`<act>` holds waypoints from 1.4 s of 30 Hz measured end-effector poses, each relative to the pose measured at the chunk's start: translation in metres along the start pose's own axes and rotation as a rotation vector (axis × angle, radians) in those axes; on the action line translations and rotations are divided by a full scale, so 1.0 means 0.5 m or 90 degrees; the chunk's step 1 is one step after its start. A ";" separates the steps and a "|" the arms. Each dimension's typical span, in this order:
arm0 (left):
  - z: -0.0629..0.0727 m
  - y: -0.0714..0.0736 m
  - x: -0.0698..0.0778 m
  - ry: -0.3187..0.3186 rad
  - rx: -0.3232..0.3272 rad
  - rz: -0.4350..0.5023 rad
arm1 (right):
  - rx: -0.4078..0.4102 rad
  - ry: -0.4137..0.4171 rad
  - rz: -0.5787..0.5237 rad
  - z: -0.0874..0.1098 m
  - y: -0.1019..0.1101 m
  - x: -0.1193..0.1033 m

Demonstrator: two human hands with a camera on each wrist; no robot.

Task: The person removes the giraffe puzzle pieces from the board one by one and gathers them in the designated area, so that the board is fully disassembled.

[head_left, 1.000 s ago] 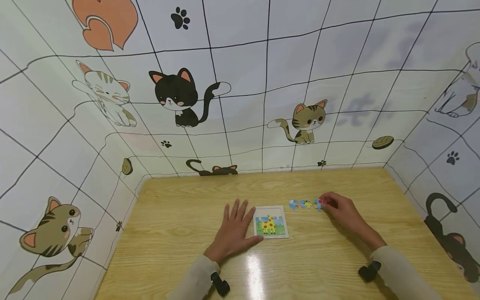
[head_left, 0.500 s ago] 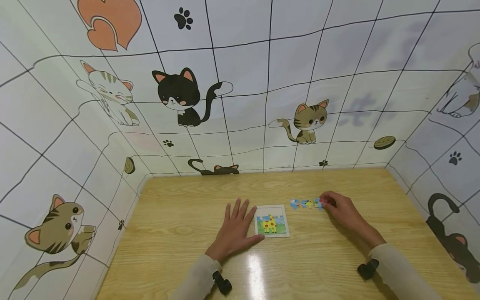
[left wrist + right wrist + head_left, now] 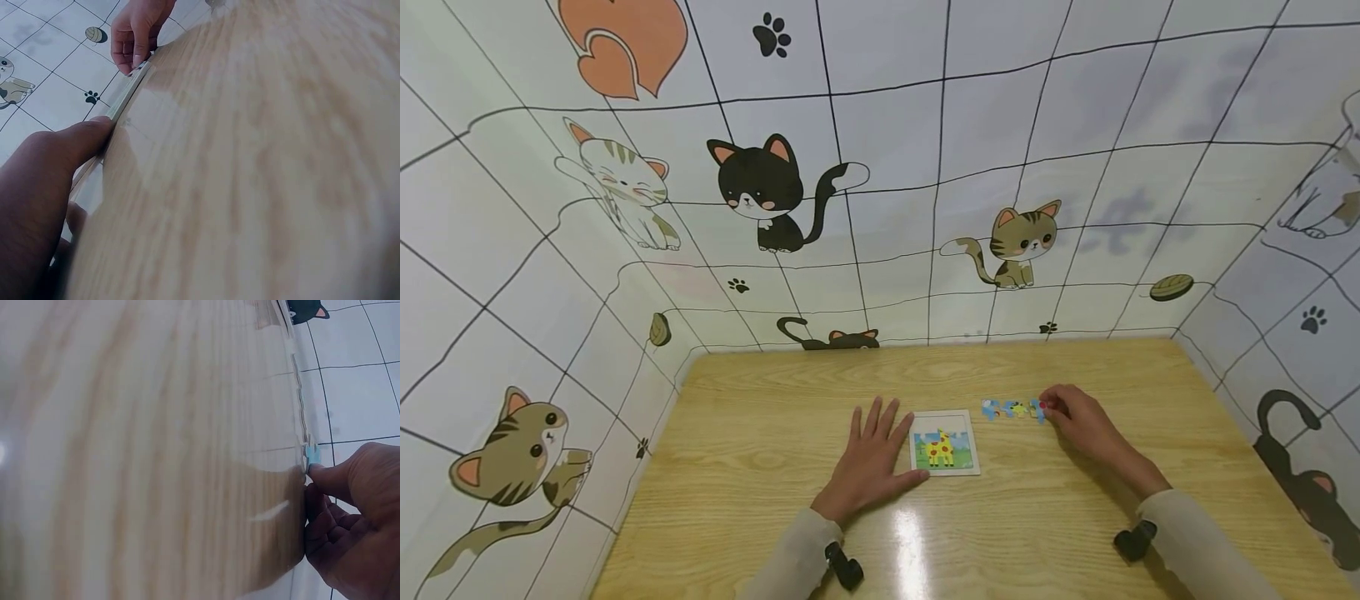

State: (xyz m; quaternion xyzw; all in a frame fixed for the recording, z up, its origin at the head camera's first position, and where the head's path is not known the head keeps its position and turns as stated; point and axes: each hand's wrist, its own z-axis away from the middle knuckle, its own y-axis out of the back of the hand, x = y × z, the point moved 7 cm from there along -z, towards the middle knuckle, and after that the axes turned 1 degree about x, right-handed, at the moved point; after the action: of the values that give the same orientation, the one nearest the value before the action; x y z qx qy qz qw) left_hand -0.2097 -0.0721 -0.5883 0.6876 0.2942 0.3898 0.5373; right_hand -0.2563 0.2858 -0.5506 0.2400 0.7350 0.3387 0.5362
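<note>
My left hand [image 3: 867, 467] lies spread on the table with straight fingers, along the left side of a white-framed jigsaw tray [image 3: 975, 454]. Its thumb touches the tray's lower left corner. A yellow giraffe picture [image 3: 940, 451] fills the lower part of the tray; a pale strip [image 3: 942, 421] shows above it. Right of the tray, a blue puzzle piece [image 3: 990, 409] and a blue-and-yellow one [image 3: 1017, 409] lie in a row. At the row's right end, my right hand [image 3: 1082, 423] pinches a light blue puzzle piece [image 3: 312, 454] between thumb and fingers, partly hidden by them.
The wooden table [image 3: 760, 417] meets a cat-patterned backdrop [image 3: 895, 208] at its back and both sides. Black straps with small cameras sit on both wrists, over beige sleeves [image 3: 1195, 542]. Light glares on the tabletop near the front.
The head view has shifted slightly. Both hands, the tray and the puzzle pieces stay about where they were, with the right hand still pinching its piece.
</note>
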 end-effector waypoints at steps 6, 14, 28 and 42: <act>0.003 -0.005 -0.003 -0.001 0.000 0.009 | -0.023 -0.017 0.007 0.002 -0.007 0.004; -0.001 -0.009 -0.007 0.007 -0.011 0.001 | -0.013 -0.009 0.007 -0.003 -0.003 0.003; 0.001 -0.008 -0.006 0.009 -0.010 0.011 | -0.021 0.037 0.038 0.001 -0.001 -0.087; 0.003 -0.017 -0.011 0.002 0.008 0.013 | -0.066 0.120 0.048 -0.010 -0.078 -0.208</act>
State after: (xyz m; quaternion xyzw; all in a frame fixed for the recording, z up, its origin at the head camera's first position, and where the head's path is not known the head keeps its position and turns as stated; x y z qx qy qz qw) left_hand -0.2112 -0.0750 -0.5980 0.6936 0.2903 0.3942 0.5284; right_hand -0.2283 0.1844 -0.5141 0.2066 0.7543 0.4169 0.4632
